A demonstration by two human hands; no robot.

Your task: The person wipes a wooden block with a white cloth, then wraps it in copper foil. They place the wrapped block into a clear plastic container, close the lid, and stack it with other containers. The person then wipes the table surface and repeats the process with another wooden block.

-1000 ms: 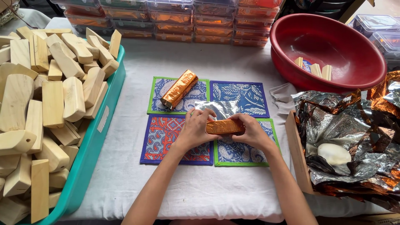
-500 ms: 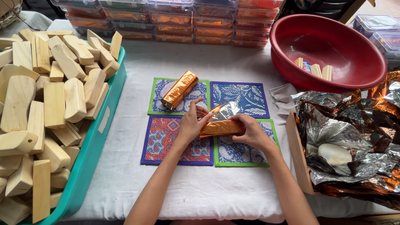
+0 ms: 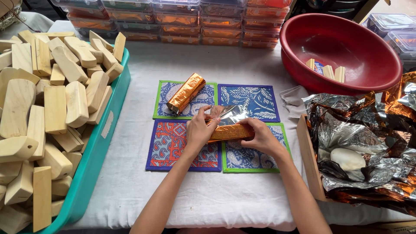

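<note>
Both my hands hold a long block half wrapped in copper-coloured foil [image 3: 229, 131] over four patterned cloth mats [image 3: 182, 147]. My left hand [image 3: 199, 130] grips its left end and pinches a silvery flap of the foil [image 3: 229, 113]. My right hand [image 3: 259, 136] holds the right end from the near side. A finished copper-foil-wrapped block [image 3: 186, 93] lies slanted on the far left mat, just beyond my left hand.
A teal tray [image 3: 102, 143] piled with several bare wooden blocks [image 3: 47, 108] fills the left. A red basin [image 3: 342, 52] with a few blocks stands far right. Crumpled foil sheets [image 3: 368, 143] lie in a wooden box at right. Stacked lidded containers [image 3: 173, 19] line the back.
The foil sheet has been folded over the block, which is now mostly covered. My left hand has shifted to pinch the raised flap; the right hand has stayed on the right end.
</note>
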